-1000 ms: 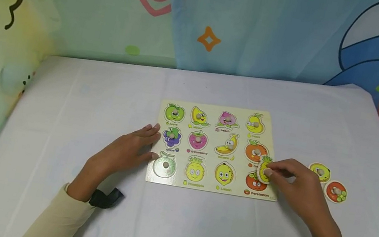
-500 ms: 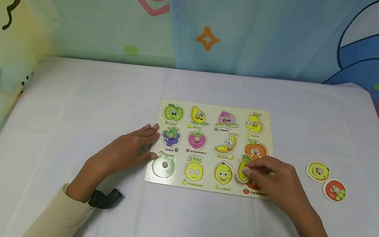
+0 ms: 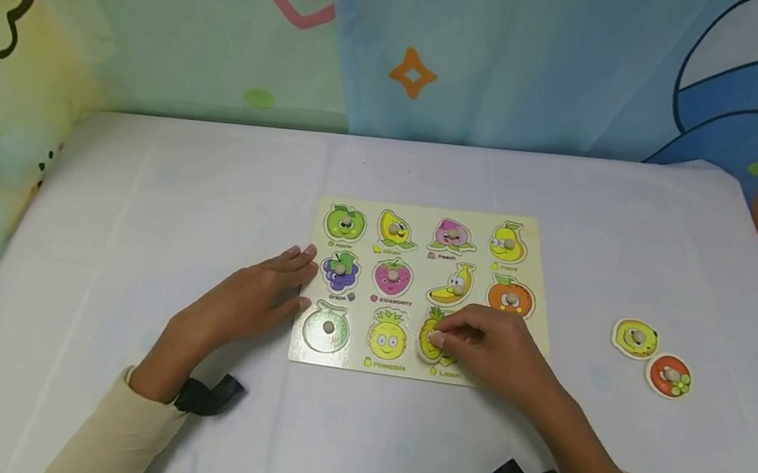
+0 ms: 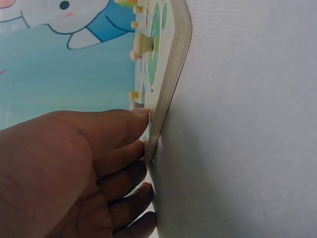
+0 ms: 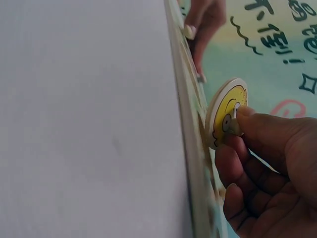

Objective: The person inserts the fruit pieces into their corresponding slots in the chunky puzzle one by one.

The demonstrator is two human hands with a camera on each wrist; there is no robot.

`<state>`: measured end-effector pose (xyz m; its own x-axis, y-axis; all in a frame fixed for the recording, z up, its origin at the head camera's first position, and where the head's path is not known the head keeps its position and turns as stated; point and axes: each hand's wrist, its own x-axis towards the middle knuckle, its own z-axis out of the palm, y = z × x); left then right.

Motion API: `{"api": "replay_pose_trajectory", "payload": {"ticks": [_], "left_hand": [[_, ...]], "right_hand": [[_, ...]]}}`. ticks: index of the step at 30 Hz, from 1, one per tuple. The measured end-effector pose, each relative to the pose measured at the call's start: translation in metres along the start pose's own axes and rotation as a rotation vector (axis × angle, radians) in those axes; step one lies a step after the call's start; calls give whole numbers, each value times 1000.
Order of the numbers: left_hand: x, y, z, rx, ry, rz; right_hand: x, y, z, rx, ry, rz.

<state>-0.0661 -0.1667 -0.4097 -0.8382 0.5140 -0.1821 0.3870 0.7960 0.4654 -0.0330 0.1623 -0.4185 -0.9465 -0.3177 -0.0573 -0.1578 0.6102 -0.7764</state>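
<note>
On the white-covered table lies a fruit puzzle board (image 3: pixel 367 272) with knobbed pieces set in its upper two rows. My left hand (image 3: pixel 245 306) rests at the board's left edge, its fingers extended, with thumb and fingertips right at the rim in the left wrist view. My right hand (image 3: pixel 511 353) pinches a yellow pineapple puzzle piece (image 3: pixel 430 340) by its knob between thumb and fingers. That piece overlaps the printed lemon spot and stands tilted close over the board in the right wrist view. The pineapple spot (image 3: pixel 387 338) to its left shows a printed face and no knob.
Two loose pieces lie on the table right of the board: a yellow lemon piece (image 3: pixel 635 339) and a round red one (image 3: pixel 670 377) with a green leaf. A melon piece (image 3: pixel 326 330) sits at the board's lower left. A cartoon-printed curtain (image 3: pixel 533 52) hangs behind.
My right hand has carried the pineapple piece leftward across the bottom row, from over the persimmon spot to over the lemon spot. The left hand has stayed at the board's edge.
</note>
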Motion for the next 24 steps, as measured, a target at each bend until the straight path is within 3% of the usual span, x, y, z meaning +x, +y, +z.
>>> {"api": "replay_pose_trajectory", "payload": {"ticks": [12,24], "left_hand": [[-1,-1,0,-11,14,10],[-1,-1,-1,-8,14,16]], "right_hand": [[10,-15,16,-2,-80,-76],[19,-21,27,1,-75,-151]]}}
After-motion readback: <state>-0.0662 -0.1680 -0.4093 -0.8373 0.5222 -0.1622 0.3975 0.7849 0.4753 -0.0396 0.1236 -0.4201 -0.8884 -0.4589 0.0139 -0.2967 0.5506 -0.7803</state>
